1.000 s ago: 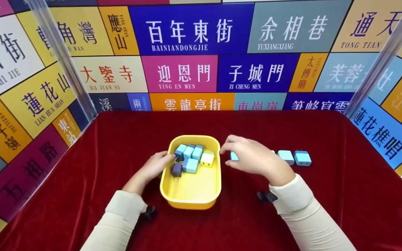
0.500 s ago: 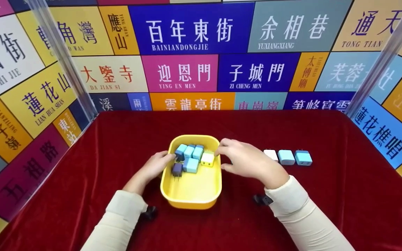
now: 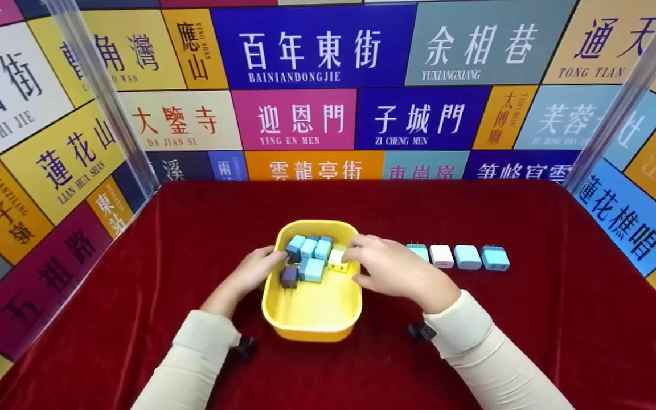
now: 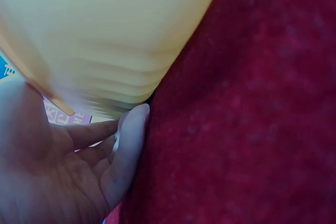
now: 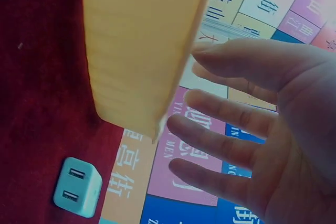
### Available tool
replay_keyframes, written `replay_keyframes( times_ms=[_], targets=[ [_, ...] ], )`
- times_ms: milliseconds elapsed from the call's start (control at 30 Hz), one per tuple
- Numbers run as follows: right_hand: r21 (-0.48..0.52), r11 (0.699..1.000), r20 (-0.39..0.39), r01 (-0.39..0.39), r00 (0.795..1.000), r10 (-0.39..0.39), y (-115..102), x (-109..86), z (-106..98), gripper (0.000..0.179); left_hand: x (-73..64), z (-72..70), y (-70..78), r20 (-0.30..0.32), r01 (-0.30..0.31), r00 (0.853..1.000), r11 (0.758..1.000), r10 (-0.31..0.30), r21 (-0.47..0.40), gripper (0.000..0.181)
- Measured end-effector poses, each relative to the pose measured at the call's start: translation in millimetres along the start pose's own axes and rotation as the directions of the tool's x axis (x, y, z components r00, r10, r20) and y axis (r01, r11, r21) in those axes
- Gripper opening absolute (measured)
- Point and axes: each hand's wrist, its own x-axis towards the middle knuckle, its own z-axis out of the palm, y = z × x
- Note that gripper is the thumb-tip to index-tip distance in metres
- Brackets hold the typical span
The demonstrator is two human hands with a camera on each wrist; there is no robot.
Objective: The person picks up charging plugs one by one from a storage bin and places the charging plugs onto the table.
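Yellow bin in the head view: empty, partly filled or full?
Partly filled: USB chargers cluster toward the far end of the yellow bin, while its floor at the near end shows bare.

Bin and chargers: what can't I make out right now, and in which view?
- Right hand: head view, its own back hides whether the fingertips hold anything; right wrist view, the bin wall blocks any sight inside.
- Teal charger: head view, partly behind the right hand.
- Yellow charger: head view, right side covered by that hand's fingers.
- Bin's inside: left wrist view, hidden by its wall; the top edge cuts the bin off.
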Motion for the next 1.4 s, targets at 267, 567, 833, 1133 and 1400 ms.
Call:
replay_keyframes(
  times_ms=[267,567,833,1133,1400],
  targets=[
    [-0.015,0.999,-0.049,0.048,0.998,-0.049,-3,7.2,15,0.032,-0.3,-0.8,-0.7,0.006,0.001,1.0,1.0,-0.001,-0.001,0.05],
    [0.02,0.999,-0.127,0.039,0.991,-0.036,-6,16.8,40,0.027,-0.2,-0.3,0.9,0.005,0.004,1.0,1.0,-0.005,0.021,0.05],
    [0.084,0.996,-0.211,0.016,0.977,0.003,-8,20.0,45,0.034,0.5,-0.8,-0.2,0.004,-0.002,1.0,1.0,0.002,0.024,0.052],
    [0.123,0.99,-0.193,-0.063,0.978,0.086,-10,23.6,50,0.033,0.5,-0.7,-1.1,0.006,0.009,1.0,1.0,-0.009,0.007,0.052],
    [0.048,0.997,-0.071,-0.066,0.995,0.069,-14,29.0,45,0.044,1.3,-1.0,-0.7,-0.001,-0.005,1.0,1.0,0.005,0.019,0.052]
  ],
)
